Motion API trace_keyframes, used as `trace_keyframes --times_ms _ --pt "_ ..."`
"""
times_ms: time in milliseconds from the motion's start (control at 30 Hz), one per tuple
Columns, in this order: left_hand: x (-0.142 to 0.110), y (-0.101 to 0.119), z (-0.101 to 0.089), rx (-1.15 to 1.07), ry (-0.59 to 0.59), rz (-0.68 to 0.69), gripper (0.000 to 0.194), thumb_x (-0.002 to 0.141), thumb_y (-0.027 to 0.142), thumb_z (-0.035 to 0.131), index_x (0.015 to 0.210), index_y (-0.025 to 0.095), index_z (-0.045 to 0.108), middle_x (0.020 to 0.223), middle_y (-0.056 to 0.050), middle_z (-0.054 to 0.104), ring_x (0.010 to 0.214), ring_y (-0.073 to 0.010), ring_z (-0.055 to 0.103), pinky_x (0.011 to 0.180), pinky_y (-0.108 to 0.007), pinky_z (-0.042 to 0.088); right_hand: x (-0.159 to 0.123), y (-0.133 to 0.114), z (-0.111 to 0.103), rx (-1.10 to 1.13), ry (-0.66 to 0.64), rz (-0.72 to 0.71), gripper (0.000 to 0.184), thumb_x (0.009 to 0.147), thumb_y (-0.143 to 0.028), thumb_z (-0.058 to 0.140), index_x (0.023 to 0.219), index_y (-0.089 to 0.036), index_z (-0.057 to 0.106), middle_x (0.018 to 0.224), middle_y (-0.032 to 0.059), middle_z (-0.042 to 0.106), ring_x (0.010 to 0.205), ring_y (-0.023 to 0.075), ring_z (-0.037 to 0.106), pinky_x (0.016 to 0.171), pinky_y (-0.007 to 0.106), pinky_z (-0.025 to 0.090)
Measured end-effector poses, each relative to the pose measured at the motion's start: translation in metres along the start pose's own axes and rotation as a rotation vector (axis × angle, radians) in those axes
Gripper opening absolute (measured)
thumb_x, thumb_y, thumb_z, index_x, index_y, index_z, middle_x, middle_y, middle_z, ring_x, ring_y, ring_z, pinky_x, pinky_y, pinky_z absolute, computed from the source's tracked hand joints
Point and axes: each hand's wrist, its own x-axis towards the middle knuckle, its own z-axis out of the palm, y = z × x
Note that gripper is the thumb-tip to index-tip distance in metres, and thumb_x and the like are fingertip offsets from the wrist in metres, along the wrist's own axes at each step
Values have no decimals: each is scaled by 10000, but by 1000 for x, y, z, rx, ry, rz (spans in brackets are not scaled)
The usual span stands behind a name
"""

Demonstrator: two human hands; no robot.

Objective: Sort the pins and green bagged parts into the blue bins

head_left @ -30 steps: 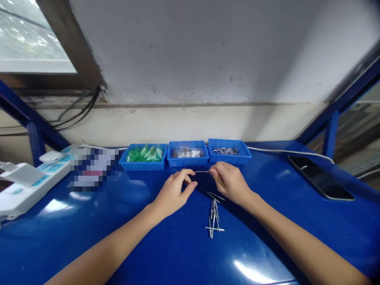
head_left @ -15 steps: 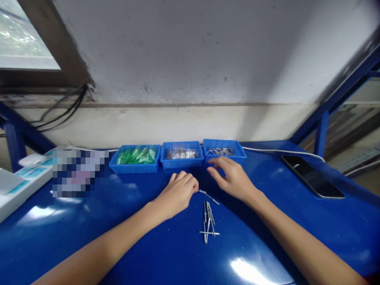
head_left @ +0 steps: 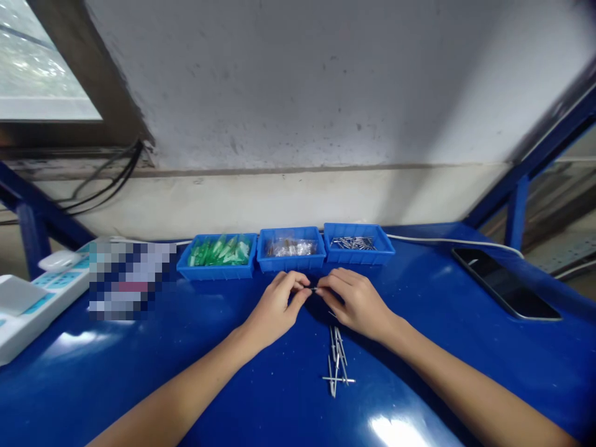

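A small metal blind rivet (head_left: pixel 313 289) spans the short gap between my two hands, its ends hidden by the fingertips. My left hand (head_left: pixel 278 305) pinches it from the left with thumb and forefinger. From the right, the fingertips of my right hand (head_left: pixel 357 303) close on its other end. Nearer to me on the blue table lies a loose pile of silver blind rivets (head_left: pixel 337 363), some crossing each other. Part of one more shows just under my right hand.
Behind my hands stand three blue bins: one with green plastic pieces (head_left: pixel 221 251), one with clear bags (head_left: pixel 292 247), one with rivets (head_left: pixel 354 243). A black phone (head_left: pixel 505 284) lies right. At left are a white power strip (head_left: pixel 51 285) and a blurred packet (head_left: pixel 133 279).
Half a second ago my right hand was apart and open, while my left reached down at loose rivets. Now both hands meet at one rivet in front of the bins. The view shifted slightly.
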Motion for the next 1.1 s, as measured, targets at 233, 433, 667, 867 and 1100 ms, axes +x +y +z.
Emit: trace_keyframes --times_ms 233,433,667,867,1100 --pt "0 6 -5 72 30 56 190 918 233 418 778 190 539 751 0 578 773 -154 513 722 -289 411 2 -2 -5 63 24 -9 192 912 -282 452 903 -147 588 784 59 617 684 146 530 643 280 407" --pt "5 15 3 60 -58 44 164 909 278 456 915 199 600 814 -15 616 805 -166 534 771 -326 420 1 13 -19 -94 164 -78 183 911 -223 433 824 -158 581 695 46 607 625 140 529 604 265 407" --pt "10 28 17 272 -344 200 95 878 270 539 872 246 630 974 -12 579 1002 -220 469 801 -366 342 0 57 -37 -355 437 491 282 877 -336 474 1088 -170 563 647 17 623 539 156 560 553 265 403" --pt "5 14 14 335 -160 91 146 918 167 411 828 182 525 866 -22 585 874 -200 476 761 -353 347 -1 20 -14 -15 14 219 210 900 -315 452 984 -180 589 801 43 655 683 151 603 629 261 433" --pt "6 -1 10 28 55 -24 156 919 175 352 875 190 501 837 -21 543 787 -156 531 730 -298 439 0 -4 0 109 -58 44 111 888 -199 468 925 -168 568 802 45 622 680 137 552 616 258 424"
